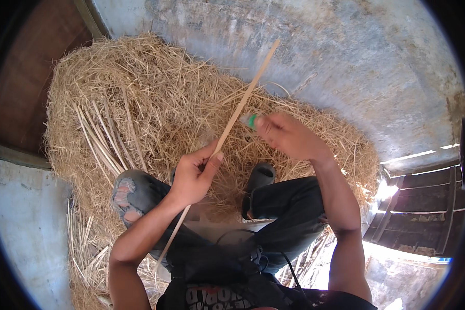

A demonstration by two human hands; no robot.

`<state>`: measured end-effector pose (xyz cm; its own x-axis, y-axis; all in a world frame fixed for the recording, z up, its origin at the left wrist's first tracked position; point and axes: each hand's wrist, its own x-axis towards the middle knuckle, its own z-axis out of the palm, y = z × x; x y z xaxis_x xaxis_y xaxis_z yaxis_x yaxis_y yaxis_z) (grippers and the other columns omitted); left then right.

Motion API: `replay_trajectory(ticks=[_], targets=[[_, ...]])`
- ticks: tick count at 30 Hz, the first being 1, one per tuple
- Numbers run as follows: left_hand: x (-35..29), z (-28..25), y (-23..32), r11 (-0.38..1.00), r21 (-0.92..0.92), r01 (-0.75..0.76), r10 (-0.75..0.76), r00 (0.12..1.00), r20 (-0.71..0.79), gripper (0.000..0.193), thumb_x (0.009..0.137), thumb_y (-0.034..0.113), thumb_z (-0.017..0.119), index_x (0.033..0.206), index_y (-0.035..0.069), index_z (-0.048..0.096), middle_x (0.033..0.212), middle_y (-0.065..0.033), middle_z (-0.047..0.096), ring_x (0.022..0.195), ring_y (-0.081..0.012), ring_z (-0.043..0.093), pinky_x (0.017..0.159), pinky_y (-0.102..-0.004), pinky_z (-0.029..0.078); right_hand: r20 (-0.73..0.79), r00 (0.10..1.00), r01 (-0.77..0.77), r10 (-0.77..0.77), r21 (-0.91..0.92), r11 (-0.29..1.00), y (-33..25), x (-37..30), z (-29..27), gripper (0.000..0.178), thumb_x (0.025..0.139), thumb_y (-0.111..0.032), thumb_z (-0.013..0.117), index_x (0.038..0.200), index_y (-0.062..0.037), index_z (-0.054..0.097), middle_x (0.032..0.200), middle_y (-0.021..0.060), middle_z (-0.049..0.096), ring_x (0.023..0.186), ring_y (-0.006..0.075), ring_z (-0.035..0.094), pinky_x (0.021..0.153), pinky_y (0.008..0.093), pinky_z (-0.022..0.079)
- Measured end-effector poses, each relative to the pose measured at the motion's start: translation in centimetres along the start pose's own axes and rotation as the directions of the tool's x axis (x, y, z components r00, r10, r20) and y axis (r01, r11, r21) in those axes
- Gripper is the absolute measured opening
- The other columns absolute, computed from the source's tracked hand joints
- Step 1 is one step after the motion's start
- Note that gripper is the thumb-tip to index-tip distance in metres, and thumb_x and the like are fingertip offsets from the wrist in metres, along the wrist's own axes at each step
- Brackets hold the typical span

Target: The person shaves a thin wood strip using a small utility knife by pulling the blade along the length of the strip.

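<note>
A long, thin, pale strip of wood or bamboo slants from near my lap up to the far right. My left hand is closed around it below its middle, thumb along the strip. To the right of the strip, my right hand is closed on a small green-handled tool. Its greyish tip points at the strip and is smeared by motion, so I cannot tell whether it touches. The fingers of the right hand hide the rest of the tool.
A large heap of straw-like shavings spreads in front of me against a grey wall. Several pale strips lie on it beside my left knee. A dark sandal rests by the heap. Slatted boards stand at the right.
</note>
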<state>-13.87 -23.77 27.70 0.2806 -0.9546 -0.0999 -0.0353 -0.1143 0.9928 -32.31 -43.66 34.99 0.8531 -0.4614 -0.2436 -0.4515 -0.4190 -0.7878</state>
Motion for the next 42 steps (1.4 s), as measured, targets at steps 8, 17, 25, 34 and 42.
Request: replay_trajectory(ticks=[8, 17, 25, 34, 42], targets=[[-0.3, 0.1, -0.8, 1.000, -0.009, -0.025, 0.025, 1.000, 0.000, 0.044, 0.106, 0.015, 0.064, 0.145, -0.004, 0.057, 0.069, 0.0082, 0.045, 0.062, -0.0008, 0.038, 0.054, -0.0224, 0.032, -0.399, 0.914, -0.100, 0.072, -0.050, 0.994, 0.9, 0.4, -1.1, 0.065, 0.111, -0.054, 0.041, 0.096, 0.0037, 0.068, 0.062, 0.0080, 0.046, 0.062, 0.0200, 0.049, 0.065, 0.0401, 0.044], [-0.6, 0.5, 0.3, 0.998, -0.007, -0.061, 0.061, 0.997, 0.042, 0.044, 0.106, 0.013, 0.064, 0.145, -0.004, 0.056, 0.071, 0.0083, 0.045, 0.065, -0.0006, 0.038, 0.056, -0.0211, 0.033, -0.283, 0.957, -0.099, 0.058, -0.134, 0.986, -0.3, 0.5, 0.3, 0.066, 0.110, -0.053, 0.043, 0.082, 0.0047, 0.061, 0.060, 0.0145, 0.051, 0.059, 0.0292, 0.053, 0.064, 0.0473, 0.045], [-0.8, -0.4, 0.2, 0.996, 0.019, -0.085, 0.084, 0.996, 0.041, 0.043, 0.106, 0.014, 0.064, 0.146, 0.000, 0.058, 0.071, 0.0082, 0.045, 0.065, -0.0006, 0.039, 0.056, -0.0215, 0.033, 0.002, 0.996, -0.085, 0.085, 0.038, 0.996, 0.5, 0.6, -0.1, 0.064, 0.111, -0.051, 0.044, 0.075, -0.0003, 0.059, 0.056, 0.0033, 0.044, 0.054, 0.0168, 0.045, 0.055, 0.0394, 0.039], [0.1, -1.3, 1.0, 0.998, -0.046, -0.030, 0.025, 0.994, -0.103, 0.041, 0.105, 0.014, 0.064, 0.143, -0.001, 0.060, 0.073, 0.0048, 0.058, 0.062, -0.0020, 0.043, 0.055, -0.0222, 0.037, 0.134, 0.991, -0.051, 0.012, 0.296, 0.954, -1.8, 0.3, 1.0, 0.059, 0.109, -0.056, 0.048, 0.075, -0.0074, 0.056, 0.056, -0.0052, 0.039, 0.050, 0.0080, 0.040, 0.049, 0.0310, 0.036], [0.0, -0.1, -0.6, 0.931, 0.305, -0.201, 0.235, 0.969, -0.077, 0.043, 0.102, 0.010, 0.068, 0.142, -0.003, 0.060, 0.088, -0.0057, 0.069, 0.074, -0.0055, 0.059, 0.070, -0.0224, 0.049, -0.320, 0.947, 0.030, -0.028, 0.003, 1.000, -0.5, 2.0, 1.8, 0.036, 0.101, -0.039, 0.072, 0.087, -0.0057, 0.074, 0.056, -0.0063, 0.049, 0.051, 0.0047, 0.043, 0.048, 0.0276, 0.033]])
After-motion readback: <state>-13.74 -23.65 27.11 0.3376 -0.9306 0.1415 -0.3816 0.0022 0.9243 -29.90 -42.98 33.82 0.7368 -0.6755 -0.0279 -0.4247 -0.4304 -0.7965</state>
